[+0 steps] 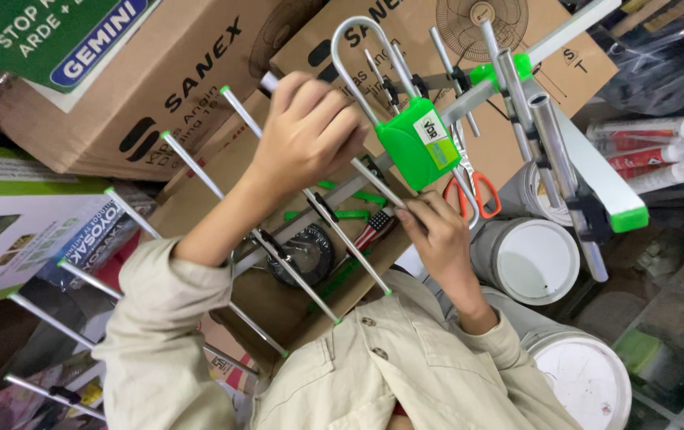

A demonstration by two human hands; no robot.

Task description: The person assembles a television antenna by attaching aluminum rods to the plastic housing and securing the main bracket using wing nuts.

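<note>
Aluminium antenna (334, 199), held above cardboard boxes (198, 72): likely light, awkwardly long, with thin rods that probably bend easily. Left hand (306, 131) closed around the boom; right hand (437, 235) pinching a rod below the green junction box (417, 143). The boom appears the safest grip.

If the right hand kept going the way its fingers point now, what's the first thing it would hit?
Probably the green plastic box on the antenna. The right hand sits just below it, fingers aimed up toward its lower edge, pinching a thin metal rod there. Depth is hard to judge, so it may slide past toward the scissors.
</note>
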